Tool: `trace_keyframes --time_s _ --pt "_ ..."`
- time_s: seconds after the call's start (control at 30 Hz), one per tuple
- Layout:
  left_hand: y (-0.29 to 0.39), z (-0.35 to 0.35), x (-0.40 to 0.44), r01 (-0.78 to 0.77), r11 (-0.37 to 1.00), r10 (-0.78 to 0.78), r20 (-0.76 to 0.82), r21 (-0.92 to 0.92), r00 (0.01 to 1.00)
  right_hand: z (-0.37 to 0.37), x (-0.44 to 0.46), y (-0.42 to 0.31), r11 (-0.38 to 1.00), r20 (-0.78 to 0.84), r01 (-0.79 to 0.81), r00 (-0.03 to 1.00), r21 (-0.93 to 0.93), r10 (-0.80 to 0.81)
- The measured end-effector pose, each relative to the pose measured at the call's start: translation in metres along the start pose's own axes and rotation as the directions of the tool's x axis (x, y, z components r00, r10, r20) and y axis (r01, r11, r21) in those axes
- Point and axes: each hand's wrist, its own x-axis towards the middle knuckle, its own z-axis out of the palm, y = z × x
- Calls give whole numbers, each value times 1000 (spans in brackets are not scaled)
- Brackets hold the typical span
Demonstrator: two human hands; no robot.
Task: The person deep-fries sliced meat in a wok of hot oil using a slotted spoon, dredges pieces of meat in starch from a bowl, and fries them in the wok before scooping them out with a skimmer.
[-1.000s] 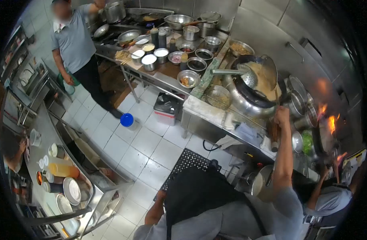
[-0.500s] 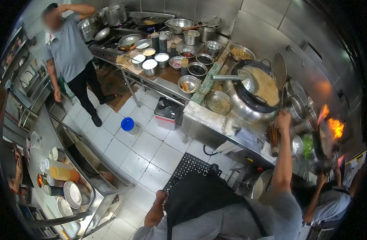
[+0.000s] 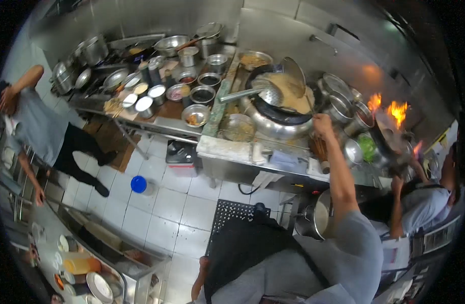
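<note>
I am gripping the handle of a round mesh strainer [image 3: 294, 72], my right hand [image 3: 322, 124] clamping its fingers around it. The strainer is standing tilted over the far right side of a dark wok [image 3: 273, 112], which is holding tan liquid [image 3: 292, 103]. A perforated skimmer [image 3: 268, 93] is lying across the wok's left side, its handle pointing leftward. My left hand [image 3: 204, 263] is hanging low beside my black apron [image 3: 242, 248] (I cannot tell whether it is holding anything). Brown sticks [image 3: 318, 148] are sitting bundled just below my right hand, and flames [image 3: 396, 114] are rising farther right.
</note>
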Motion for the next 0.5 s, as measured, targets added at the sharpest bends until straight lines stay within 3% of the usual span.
trace_keyframes --time_s 0.07,0.17,0.27,0.37,0.43,0.5 --pt "0 -2 4 -49 997 49 0 62 999 10 0 7 925 -200 253 927 -283 -316" --pt "-6 -2 5 -116 981 118 1 153 993 12 -18 3 880 -345 430 809 -203 -475" --pt "-15 -4 7 -241 934 249 4 265 969 8 -38 -9 975 -154 193 973 113 -175" --pt "-9 -11 5 -445 770 489 25 457 872 7 -34 12 868 128 -205 978 452 164" --pt "-11 -12 8 -546 541 692 31 639 721 -2 -52 0 890 75 -176 984 421 159" --pt "-18 -21 6 -459 736 522 15 498 853 -14 -78 -18 925 -24 -106 992 366 123"
